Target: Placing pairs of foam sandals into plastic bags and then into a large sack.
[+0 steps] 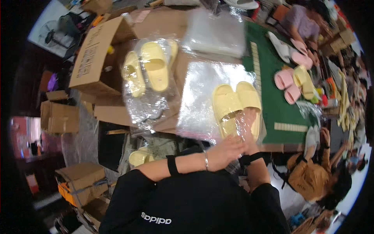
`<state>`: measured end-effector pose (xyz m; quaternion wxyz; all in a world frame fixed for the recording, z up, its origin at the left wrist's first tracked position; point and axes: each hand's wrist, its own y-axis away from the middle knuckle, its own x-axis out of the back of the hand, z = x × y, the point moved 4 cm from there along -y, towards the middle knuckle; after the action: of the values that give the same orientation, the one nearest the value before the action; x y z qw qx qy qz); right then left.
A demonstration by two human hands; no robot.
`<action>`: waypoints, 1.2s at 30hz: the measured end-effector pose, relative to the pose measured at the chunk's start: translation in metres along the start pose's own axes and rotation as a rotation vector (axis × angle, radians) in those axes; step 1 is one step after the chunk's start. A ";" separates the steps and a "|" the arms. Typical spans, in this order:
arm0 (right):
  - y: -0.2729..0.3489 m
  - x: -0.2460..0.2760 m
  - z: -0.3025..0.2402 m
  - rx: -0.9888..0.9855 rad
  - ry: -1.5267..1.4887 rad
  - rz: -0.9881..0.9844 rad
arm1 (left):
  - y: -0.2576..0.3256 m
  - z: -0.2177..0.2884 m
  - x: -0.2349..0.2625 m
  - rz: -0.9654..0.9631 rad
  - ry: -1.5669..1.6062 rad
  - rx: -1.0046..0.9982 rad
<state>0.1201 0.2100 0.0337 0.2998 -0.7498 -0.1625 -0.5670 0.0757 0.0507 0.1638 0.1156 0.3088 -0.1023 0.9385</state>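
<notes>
Just now, a pair of yellow slippers (237,105) is being pressed against a clear plastic bag (202,97) by both hands. The left hand (228,151) is being laid flat at the heel end of the pair, fingers spread and closed on nothing. The right hand (249,126) is being held inside the crinkled film just beside it, on the right slipper's heel; whether its fingers are curled around anything cannot be told, as the film is blurring them. Beyond the fingertips, the bag is being spread over cardboard. Farther off to the left of the grip, a second bagged yellow pair (150,68) is lying beside an open cardboard box (95,54), and a stack of clear bags (216,33) is lying well beyond. To the right, a green mat (272,105) is being shared with pink slippers (288,82), which are being handled by another person (302,25). Below the left wrist, another yellow slipper (139,157) is lying.
</notes>
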 end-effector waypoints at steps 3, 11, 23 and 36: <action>-0.029 0.010 -0.048 -0.234 -0.184 -0.195 | 0.029 0.013 0.005 0.079 -0.019 0.033; -0.098 0.088 -0.264 0.040 -0.704 -0.070 | 0.119 0.034 0.119 0.267 -0.344 0.208; 0.015 0.026 -0.315 1.017 -0.942 -1.042 | 0.198 -0.200 0.220 0.677 -0.370 1.170; 0.041 -0.009 0.108 -0.386 -0.484 -0.617 | 0.215 -0.338 0.266 0.707 -0.801 1.533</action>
<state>0.2225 0.2480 -0.0049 -0.0762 -0.8196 -0.3357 -0.4580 -0.3807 -0.0239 0.0315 -0.4558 0.5521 0.4247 0.5541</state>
